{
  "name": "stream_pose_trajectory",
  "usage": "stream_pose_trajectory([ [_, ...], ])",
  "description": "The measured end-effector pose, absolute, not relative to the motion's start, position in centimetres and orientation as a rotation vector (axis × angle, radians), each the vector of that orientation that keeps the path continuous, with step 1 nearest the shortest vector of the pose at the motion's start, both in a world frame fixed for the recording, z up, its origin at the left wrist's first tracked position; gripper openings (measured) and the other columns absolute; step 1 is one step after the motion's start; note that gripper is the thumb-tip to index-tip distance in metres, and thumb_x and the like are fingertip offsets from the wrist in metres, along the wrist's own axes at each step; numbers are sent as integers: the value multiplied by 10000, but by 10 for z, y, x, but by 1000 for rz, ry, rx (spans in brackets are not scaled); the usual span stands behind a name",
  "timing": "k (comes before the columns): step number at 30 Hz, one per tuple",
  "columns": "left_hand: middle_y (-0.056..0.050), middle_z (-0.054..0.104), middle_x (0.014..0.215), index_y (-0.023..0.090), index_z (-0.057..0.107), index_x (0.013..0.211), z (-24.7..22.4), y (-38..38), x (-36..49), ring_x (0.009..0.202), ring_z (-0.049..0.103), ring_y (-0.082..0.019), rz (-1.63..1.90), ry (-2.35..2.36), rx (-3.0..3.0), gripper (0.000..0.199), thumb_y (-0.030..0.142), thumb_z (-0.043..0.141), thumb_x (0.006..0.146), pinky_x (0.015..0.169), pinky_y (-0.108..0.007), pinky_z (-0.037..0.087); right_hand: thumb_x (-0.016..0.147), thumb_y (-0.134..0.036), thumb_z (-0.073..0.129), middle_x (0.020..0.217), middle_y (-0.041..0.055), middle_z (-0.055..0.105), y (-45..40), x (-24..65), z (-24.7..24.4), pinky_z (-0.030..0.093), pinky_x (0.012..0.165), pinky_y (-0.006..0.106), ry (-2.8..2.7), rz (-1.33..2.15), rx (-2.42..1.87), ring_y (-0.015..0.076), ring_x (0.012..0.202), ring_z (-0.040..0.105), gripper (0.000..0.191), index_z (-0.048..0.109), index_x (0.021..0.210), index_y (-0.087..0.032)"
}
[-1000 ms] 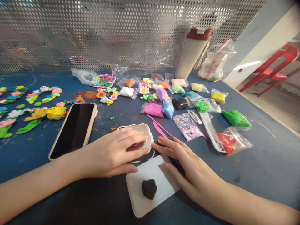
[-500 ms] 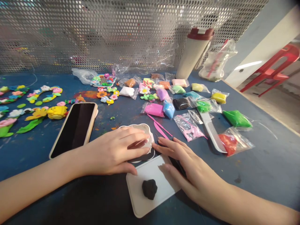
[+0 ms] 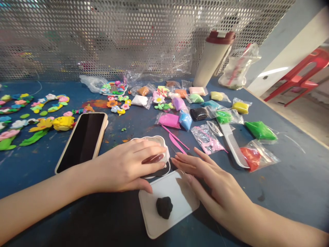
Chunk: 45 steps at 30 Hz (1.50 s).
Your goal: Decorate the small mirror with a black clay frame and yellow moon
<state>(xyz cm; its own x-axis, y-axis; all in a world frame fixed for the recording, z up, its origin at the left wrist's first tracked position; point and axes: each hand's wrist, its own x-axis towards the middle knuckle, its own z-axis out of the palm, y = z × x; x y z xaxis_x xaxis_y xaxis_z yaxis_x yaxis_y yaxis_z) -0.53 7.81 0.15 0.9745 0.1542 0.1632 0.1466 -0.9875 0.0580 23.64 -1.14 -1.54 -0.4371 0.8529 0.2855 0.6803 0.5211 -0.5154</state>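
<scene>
"Left hand [image 3: 125, 168]?"
"Flat on the scalloped mould [image 3: 161, 140]."
"Right hand [image 3: 213, 181]?"
"Open, near the black clay [image 3: 164, 207] on the white board [image 3: 171, 183]; a careless sweep could knock the clay off."

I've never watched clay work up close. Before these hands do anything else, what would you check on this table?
Left hand flat on the scalloped white tray: ok.
Right hand open, holding nothing: ok.
Black clay lump on the white plastic board, uncovered by either hand: ok.
Pink modelling tools lying within easy reach of the right fingertips: ok.
What lies in the tray under the left palm: cannot tell, hidden.
</scene>
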Motion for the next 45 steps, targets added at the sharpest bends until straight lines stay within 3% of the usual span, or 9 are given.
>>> stream_pose_trajectory([
  [6,-185,531,1303,123,525,1283,-1,77,-4,1250,439,-326,248,263,3061,562,533,379,927,1021,-505,409,942,-159,403,1208,68,668,-12,234,-17,355,1117,498,-2331,450,-1236,187,1190,585,350,356,1287,-191],
  [14,-173,543,1284,141,539,1250,-2,78,-5,1241,451,-322,302,299,3068,466,466,445,930,992,-487,436,948,-160,377,1219,72,662,-11,235,-17,377,1085,543,-2316,410,-1272,207,1211,568,366,315,1306,-208],
  [21,-101,646,1020,146,603,1056,2,65,-10,952,597,-240,410,468,3060,197,236,478,933,855,-397,505,934,-129,387,1242,122,632,-9,232,-15,307,1092,604,-2451,366,-1159,212,1201,565,372,333,1301,-154],
  [28,-109,651,1033,135,564,1158,-6,60,-14,963,588,-250,391,431,3011,281,291,498,934,820,-394,507,931,-81,325,1244,161,619,-6,237,-13,274,1098,604,-2510,350,-1092,220,1241,529,370,365,1296,-135],
  [34,-91,616,1082,192,559,1170,-7,59,-15,976,573,-222,353,527,2903,260,290,494,938,856,-363,470,927,-85,351,1265,134,602,-7,237,-12,213,1133,580,-2473,444,-1063,212,1250,515,381,370,1300,-160],
  [37,-83,607,1083,190,540,1153,-5,59,-14,995,544,-228,360,595,2876,268,318,533,918,903,-394,415,933,-127,392,1236,88,612,-4,233,-7,361,1093,465,-2308,727,-1140,174,1172,568,333,400,1257,-202],
  [40,-79,601,969,149,537,1043,-6,57,-13,922,533,-230,424,703,2869,304,402,576,880,833,-386,399,925,-131,404,1162,81,631,3,226,-4,502,945,362,-2085,924,-1224,167,1092,603,273,431,1187,-205],
  [45,-43,565,812,153,547,862,-9,55,-8,767,515,-207,431,748,2895,318,470,557,875,713,-344,364,895,-91,421,1069,75,652,8,220,-7,500,911,407,-2056,925,-1211,200,1027,616,256,451,1121,-208],
])
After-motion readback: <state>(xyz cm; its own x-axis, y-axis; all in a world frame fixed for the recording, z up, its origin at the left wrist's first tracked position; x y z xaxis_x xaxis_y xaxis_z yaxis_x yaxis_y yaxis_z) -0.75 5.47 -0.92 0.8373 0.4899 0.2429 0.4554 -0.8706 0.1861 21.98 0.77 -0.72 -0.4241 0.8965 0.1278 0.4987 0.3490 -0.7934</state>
